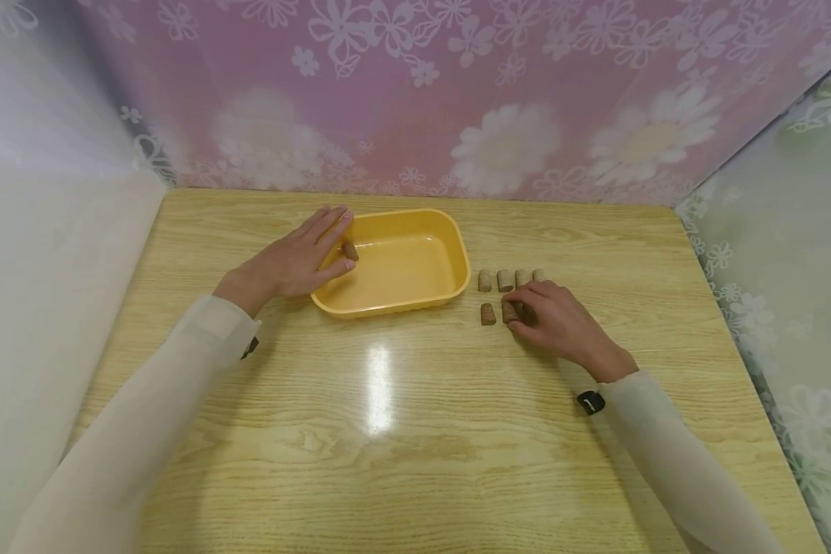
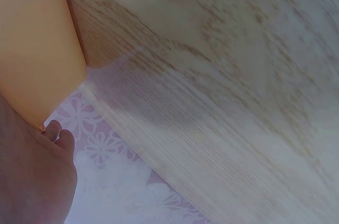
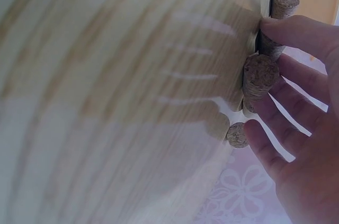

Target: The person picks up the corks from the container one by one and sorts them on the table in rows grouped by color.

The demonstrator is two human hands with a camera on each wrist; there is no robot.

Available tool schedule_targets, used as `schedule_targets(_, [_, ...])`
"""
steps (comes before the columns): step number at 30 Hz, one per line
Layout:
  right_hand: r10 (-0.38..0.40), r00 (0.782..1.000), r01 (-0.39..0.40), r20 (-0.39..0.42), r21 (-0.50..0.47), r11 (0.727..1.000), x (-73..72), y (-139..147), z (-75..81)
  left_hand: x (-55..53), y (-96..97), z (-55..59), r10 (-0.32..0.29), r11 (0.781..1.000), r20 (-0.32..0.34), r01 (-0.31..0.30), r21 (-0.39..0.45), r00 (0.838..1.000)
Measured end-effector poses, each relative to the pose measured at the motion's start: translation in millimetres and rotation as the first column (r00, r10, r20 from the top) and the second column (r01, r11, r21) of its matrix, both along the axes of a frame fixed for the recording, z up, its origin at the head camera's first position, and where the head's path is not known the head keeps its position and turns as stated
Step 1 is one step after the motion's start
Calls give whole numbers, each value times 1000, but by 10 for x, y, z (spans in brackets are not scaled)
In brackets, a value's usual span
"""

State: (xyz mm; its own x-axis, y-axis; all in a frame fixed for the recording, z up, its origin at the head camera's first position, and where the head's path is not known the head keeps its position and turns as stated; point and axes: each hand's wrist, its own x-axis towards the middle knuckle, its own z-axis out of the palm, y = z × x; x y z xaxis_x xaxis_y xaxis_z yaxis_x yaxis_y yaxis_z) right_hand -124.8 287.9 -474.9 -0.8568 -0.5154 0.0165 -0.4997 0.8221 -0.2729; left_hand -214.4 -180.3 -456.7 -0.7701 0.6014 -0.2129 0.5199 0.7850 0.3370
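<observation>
My left hand [image 1: 294, 258] lies over the left end of a yellow plastic tray [image 1: 457, 288], fingers straight across its rim and thumb inside. Between that thumb and the fingers, one brown cork [image 1: 349, 251] sits in the tray. To the right of the tray, my right hand [image 1: 561, 319] pinches a cork [image 1: 509, 312] of the front row between thumb and forefinger. Another cork [image 3: 260, 75] stands just beside the pinched one, under the bent fingers. At the row's left end is a free cork [image 1: 488, 314]. The left wrist view shows mostly the tray's outer wall [image 2: 39, 38].
Behind the right hand, a back row of several paler corks [image 1: 505, 281] stretches to the right, partly covered by the fingers. The wood-grain table [image 1: 402, 477] meets a pink flowered wall [image 1: 388, 115] at the back, with pale walls at both sides.
</observation>
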Motion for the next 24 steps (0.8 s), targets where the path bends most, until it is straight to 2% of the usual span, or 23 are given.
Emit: schedule_targets(24, [-10, 1000, 10, -18, -13, 1000, 18, -16, -7, -8, -8, -16, -2, 1000, 1, 2, -13, 1000])
